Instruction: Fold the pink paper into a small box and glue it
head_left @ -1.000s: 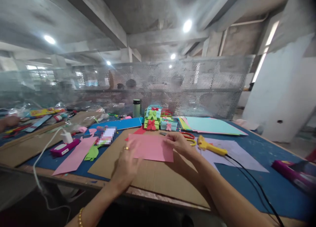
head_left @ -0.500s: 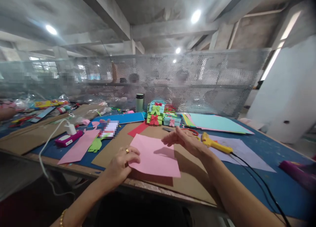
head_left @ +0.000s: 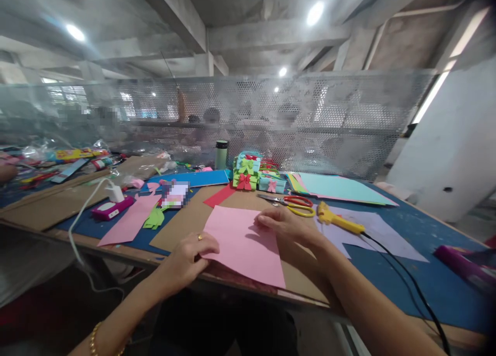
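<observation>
A pink sheet of paper (head_left: 240,245) is lifted a little off the brown cardboard (head_left: 182,227) near the table's front edge. My left hand (head_left: 196,255) grips its left side, thumb below and fingers on top, a ring on one finger. At the sheet's upper right edge my right hand (head_left: 284,224) has its thumb and fingers closed on the paper. Just beyond that hand lie scissors (head_left: 300,206) with red and yellow handles. A yellow glue gun (head_left: 341,219) rests to the right on pale purple paper (head_left: 383,237).
Small green and blue boxes with bows (head_left: 246,175) are stacked behind the cardboard, beside a green flask (head_left: 221,154). Coloured sheets (head_left: 344,188) lie at the back right. A purple power strip (head_left: 112,209) and pink paper strip (head_left: 132,221) are at left. A black cord (head_left: 411,278) trails right.
My right hand has come down from above the sheet and closed on its right edge. The sheet has turned slightly, its near right corner now lower. The scissors show more fully.
</observation>
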`<state>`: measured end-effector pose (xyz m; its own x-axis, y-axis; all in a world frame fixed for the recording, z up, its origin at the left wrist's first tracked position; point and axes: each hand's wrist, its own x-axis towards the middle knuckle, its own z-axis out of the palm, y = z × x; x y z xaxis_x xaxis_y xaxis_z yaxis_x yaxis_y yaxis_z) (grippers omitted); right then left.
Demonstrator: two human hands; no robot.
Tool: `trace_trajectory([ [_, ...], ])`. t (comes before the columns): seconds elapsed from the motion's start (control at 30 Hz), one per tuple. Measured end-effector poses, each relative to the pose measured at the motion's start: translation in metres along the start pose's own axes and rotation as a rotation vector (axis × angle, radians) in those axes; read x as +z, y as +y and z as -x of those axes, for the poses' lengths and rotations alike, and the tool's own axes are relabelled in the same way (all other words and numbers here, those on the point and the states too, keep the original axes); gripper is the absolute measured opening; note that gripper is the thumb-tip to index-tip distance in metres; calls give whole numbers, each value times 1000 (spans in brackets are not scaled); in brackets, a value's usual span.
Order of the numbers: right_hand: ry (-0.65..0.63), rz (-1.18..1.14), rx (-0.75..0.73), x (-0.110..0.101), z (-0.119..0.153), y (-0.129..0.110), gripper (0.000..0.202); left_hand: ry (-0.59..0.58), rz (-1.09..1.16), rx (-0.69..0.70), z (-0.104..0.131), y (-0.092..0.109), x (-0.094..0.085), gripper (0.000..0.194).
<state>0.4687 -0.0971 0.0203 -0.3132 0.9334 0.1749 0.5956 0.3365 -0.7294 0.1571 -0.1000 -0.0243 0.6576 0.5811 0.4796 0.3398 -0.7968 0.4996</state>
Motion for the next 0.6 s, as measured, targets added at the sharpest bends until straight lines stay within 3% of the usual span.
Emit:
trace_trajectory([
  [0.13,39,139,-5,10,38,-24,44,-12,40,-103,-13,8,-4,18],
  [0.3,71,217,-34,33,88,-35,67,16,24,-132,-21,14,-2,18],
  [0.4,145,259,-167,42,95,-20,31,3,83,-168,-16,10,-4,19],
  [0.5,190,283,-269,46,93,-4,28,-13,168,-192,-7,-1,-9,19],
  [0.6,208,326,-263,47,94,-1,27,-17,245,-165,-1,-10,-15,18],
])
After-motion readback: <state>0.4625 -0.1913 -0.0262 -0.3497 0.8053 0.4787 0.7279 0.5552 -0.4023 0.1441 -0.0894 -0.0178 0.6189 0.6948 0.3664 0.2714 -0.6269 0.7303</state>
